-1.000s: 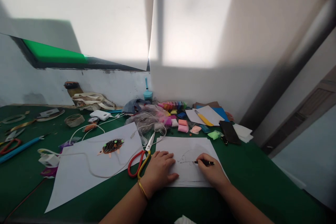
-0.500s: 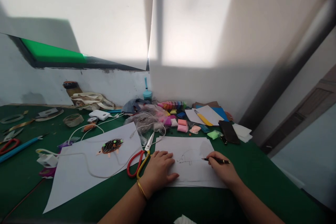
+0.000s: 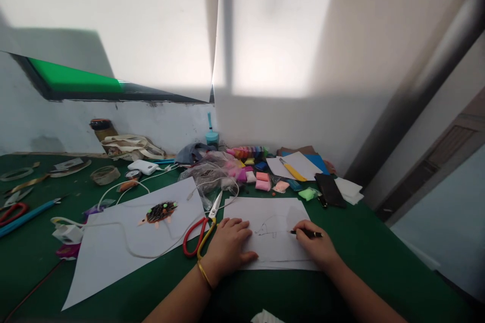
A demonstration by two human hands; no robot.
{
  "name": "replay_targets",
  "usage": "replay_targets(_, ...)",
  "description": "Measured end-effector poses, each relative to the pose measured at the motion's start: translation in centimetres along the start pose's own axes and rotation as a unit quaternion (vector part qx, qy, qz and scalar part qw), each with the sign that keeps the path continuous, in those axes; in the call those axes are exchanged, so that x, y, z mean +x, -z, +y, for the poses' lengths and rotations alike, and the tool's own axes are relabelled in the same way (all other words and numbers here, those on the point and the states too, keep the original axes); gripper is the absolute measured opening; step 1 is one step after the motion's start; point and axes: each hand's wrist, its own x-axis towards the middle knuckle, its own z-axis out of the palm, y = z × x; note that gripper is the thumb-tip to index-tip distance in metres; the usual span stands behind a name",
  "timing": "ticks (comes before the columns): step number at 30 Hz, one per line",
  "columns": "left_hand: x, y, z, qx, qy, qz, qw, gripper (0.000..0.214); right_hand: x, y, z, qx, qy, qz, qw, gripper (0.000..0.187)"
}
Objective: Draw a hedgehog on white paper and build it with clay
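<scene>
My left hand [image 3: 229, 245] lies flat with fingers spread on the left edge of a white sheet [image 3: 265, 212], holding it down on the green table [image 3: 364, 257]. A faint pencil outline of a small animal [image 3: 270, 228] is drawn on the sheet. My right hand [image 3: 316, 247] is closed on a dark pen [image 3: 305, 233], its tip resting on the paper just right of the outline. A gold bangle [image 3: 204, 273] circles my left wrist.
Red-handled scissors [image 3: 202, 229] lie just left of my left hand. A larger white sheet [image 3: 117, 247] carries a small clay hedgehog [image 3: 161, 210] and a white cable. Coloured clay pieces [image 3: 250, 169], papers, a dark phone [image 3: 330, 190] and tools crowd the back.
My right hand with the pen moved right along the sheet from the outline, then drew back slightly left. My left hand stayed in place.
</scene>
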Motion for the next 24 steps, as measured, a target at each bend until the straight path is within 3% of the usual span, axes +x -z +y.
replay_targets(7, 0.03, -0.05, -0.03, -0.001, 0.001, 0.003, 1.0, 0.053, 0.19, 0.72, -0.02, -0.008, -0.052, 0.015, 0.999, 0.022)
replay_targets(24, 0.08, -0.03, 0.01, -0.005, 0.004, -0.001, 1.0, 0.053, 0.11, 0.13, 0.25, -0.005, 0.001, 0.011, 1.0, 0.02)
